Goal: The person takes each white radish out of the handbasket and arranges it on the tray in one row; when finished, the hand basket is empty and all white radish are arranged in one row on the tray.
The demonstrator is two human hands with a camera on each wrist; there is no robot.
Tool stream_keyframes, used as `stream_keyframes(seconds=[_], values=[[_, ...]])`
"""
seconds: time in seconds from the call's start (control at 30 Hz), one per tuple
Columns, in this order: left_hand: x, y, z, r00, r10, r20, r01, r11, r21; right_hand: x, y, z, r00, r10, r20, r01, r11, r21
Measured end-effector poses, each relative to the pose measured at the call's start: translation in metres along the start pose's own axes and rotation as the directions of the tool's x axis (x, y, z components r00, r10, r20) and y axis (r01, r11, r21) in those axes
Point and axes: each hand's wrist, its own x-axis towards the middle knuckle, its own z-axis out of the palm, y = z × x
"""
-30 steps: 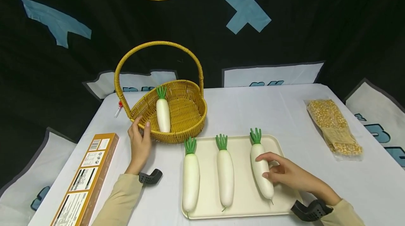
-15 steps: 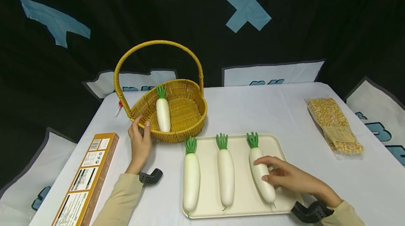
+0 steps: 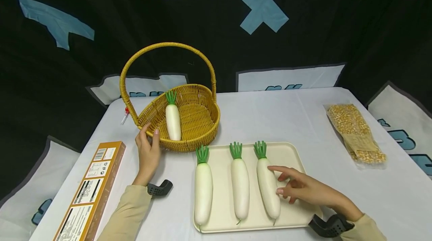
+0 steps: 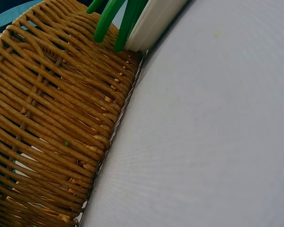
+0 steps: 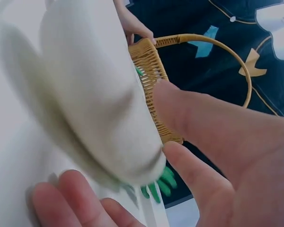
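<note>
Has one radish [image 3: 173, 124] in basket [image 3: 189, 145], three radishes [image 3: 240, 190] still on tray [image 3: 222, 184], left hand [image 3: 147, 154] gripping rim [image 3: 200, 138] and right hand [image 3: 302, 186] loosely spread.

Soft light, uneven sharpness
We see the white tablecloth [image 3: 270, 119] evenly bright in the head view, greyer in the left wrist view; the right wrist view blurs the nearest radish [image 5: 94, 80].

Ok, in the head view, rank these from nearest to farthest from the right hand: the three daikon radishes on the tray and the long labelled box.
1. Rightmost daikon radish: just left of the right hand, on the tray.
2. Middle daikon radish: next one left.
3. Leftmost daikon radish: along the tray's left side.
4. Long labelled box: far left, past the left sleeve.
</note>
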Motion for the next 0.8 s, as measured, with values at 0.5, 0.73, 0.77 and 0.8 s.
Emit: stream_keyframes(seconds=[0.5,0.73,0.77,0.8], values=[[0.0003,0.0015,-0.0003,1.0,0.012,0.004,-0.012,1.0,-0.001,-0.0008,-0.0029,0.0036,0.998,-0.005,-0.055,0.003,0.999,-0.033],[-0.0001,0.0002,0.0,1.0,0.009,0.005,-0.008,1.0,-0.004,0.001,-0.005,0.0065,0.996,-0.008,-0.087,0.004,0.999,-0.044],[-0.0003,0.0,0.0,1.0,0.007,0.005,-0.007,1.0,-0.005,0.0015,-0.0055,0.0072,0.995,-0.01,-0.095,0.006,0.999,-0.043],[-0.0004,-0.0001,0.0,1.0,0.005,0.006,-0.005,1.0,-0.006,0.0019,-0.006,0.008,0.995,-0.013,-0.104,0.008,0.999,-0.043]])
